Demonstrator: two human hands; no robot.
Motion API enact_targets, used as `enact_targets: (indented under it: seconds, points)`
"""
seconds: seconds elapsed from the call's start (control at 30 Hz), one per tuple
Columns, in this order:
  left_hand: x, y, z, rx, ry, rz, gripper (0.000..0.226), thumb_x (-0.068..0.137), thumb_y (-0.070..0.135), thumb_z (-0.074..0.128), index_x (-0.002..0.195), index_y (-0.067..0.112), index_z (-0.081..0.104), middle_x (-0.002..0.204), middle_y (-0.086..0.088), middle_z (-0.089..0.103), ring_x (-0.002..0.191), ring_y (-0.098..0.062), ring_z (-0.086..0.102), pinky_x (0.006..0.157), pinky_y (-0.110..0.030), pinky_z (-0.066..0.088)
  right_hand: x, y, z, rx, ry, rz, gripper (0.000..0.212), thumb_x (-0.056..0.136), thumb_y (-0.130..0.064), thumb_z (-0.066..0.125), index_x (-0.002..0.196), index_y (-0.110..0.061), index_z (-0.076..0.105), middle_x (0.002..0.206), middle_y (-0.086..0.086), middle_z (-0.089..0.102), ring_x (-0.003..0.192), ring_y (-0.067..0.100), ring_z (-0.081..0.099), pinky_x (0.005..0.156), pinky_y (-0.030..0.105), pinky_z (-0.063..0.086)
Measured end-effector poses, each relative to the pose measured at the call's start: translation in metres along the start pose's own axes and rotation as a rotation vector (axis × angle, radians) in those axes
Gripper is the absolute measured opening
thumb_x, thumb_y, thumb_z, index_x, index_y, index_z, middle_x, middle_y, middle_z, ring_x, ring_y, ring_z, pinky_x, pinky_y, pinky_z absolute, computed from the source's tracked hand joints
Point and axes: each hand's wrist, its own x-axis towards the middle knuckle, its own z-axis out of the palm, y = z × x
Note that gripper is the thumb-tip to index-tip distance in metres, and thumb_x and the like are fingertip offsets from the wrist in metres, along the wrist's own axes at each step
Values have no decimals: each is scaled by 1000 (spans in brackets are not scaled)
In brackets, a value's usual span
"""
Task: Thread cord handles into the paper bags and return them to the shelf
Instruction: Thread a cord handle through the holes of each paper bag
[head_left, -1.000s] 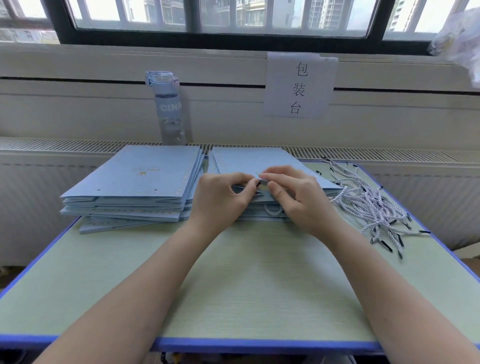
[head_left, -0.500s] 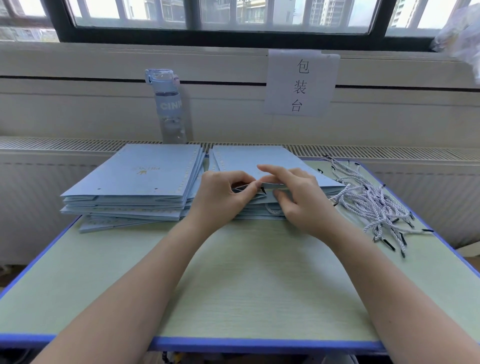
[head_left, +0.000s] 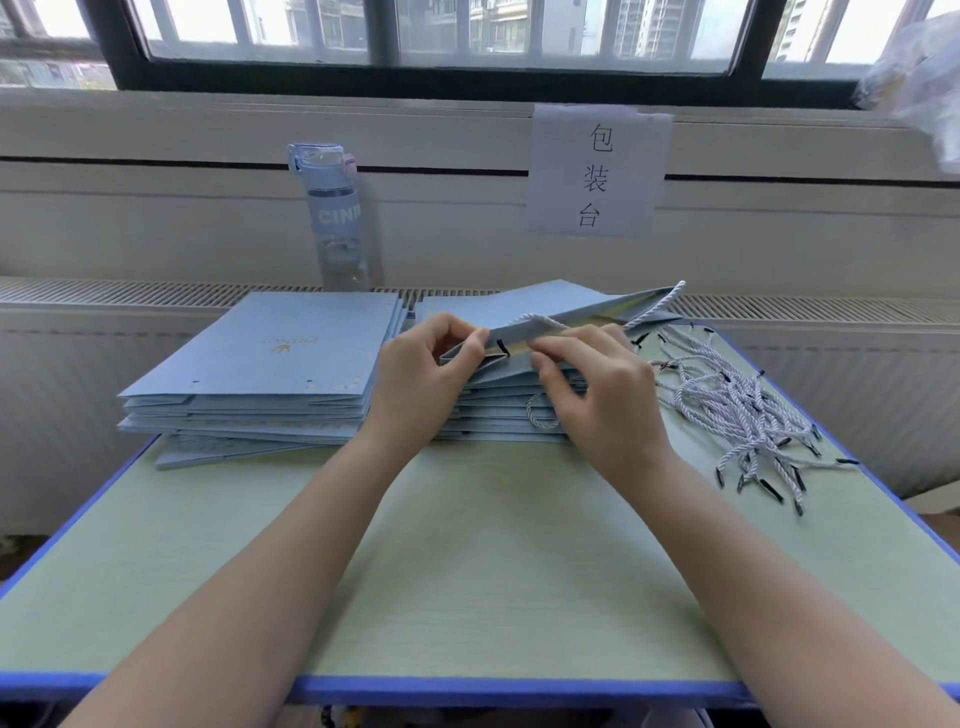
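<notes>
**Pale-blue paper lifted, cord tip through**

Blue card is what the left hand (head_left: 421, 374) pinches: its grip is closed narrow on the near-left edge of the top bag (head_left: 561, 306), holding that panel up. The right hand (head_left: 597, 395) has a tight grip too, thumb and fingers pinching the cord (head_left: 540, 319) where it crosses the bag's rim, as far as can be seen. Between the two hands a black cord tip (head_left: 501, 347) shows inside the fold.

A second ago this bag lay flat on the right stack (head_left: 498, 431) with both hands pressed together at its near edge. Now its upper panel is raised and the mouth gapes, and the cord arcs along the rim with its far end standing up towards the far right corner. I judge that one end has gone through its hole and that the other still needs seating, so this bag is only partly done.

The right stack sits at the far middle of the tabletop (head_left: 467, 571); a cord loop hangs from one lower bag. The left stack (head_left: 260, 364), by the far left corner, is unmoved, as are the loose cords (head_left: 737, 410) along the right edge. Beyond the far edge stand a water bottle (head_left: 335, 218) and a paper sign (head_left: 597, 171). No shelf is in view.
</notes>
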Motion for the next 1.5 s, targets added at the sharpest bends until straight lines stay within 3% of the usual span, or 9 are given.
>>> enact_targets:
  seconds: [0.2,0.43,0.57,0.73,0.97,1.17,1.27,1.4,1.5]
  points:
    - [-5,0,8,42,-30,47,18,90,19,61,72,15,64,58,12,55,54,2,47,54,-11,34,-4,-2,5,-31,-116,176,21,78,-30,67,90,-14,75,77,1,63,78,25,55,73,29,43]
    - [-8,2,9,-52,-107,13,21,90,15,62,69,14,62,49,19,52,49,3,46,52,-8,32,-3,-4,4,-90,-122,212,14,76,-26,61,75,-16,71,72,-2,63,74,26,54,68,35,46]
    - [-6,0,7,-37,-134,34,19,89,17,63,73,8,65,56,10,56,52,0,45,54,-15,36,-3,-5,3,-22,-210,267,14,76,-23,61,67,-14,60,67,-6,53,70,17,49,63,28,36]
    - [-5,-2,5,-32,-165,25,17,90,19,63,77,8,66,66,-7,62,59,-6,49,59,-22,39,-3,-4,0,26,-250,311,18,75,-17,64,63,-14,52,62,-9,47,62,13,45,58,30,38]
    - [1,-5,-3,-37,-141,12,10,90,18,63,82,16,68,82,6,70,78,-1,64,72,-16,49,-1,2,-4,53,-109,228,20,81,-33,64,77,-14,58,72,-2,57,67,13,51,62,22,39]
    - [4,-7,-10,-37,-217,-28,10,90,19,63,87,12,68,88,5,72,79,-1,64,75,-19,50,-1,14,-4,-200,-49,80,12,77,-21,74,79,-13,65,85,3,56,74,18,51,71,29,36]
    - [4,-8,-12,-36,-235,-17,9,90,19,63,87,13,69,88,4,72,80,-2,64,75,-17,50,1,10,-4,-164,-45,57,11,84,-17,61,82,-6,60,80,5,55,69,23,53,66,31,41]
    - [4,-9,-15,-4,-263,43,6,88,14,65,82,16,68,90,9,72,85,0,65,76,-10,46,4,11,-12,-96,-95,160,11,90,-10,57,85,-1,53,63,-7,44,50,13,38,51,23,25]
    - [4,-9,-15,-2,-279,66,7,86,12,67,81,16,67,90,11,72,86,2,65,76,-8,44,6,21,-15,-97,-151,212,12,93,-14,54,91,-2,53,70,-1,54,56,19,47,53,29,36]
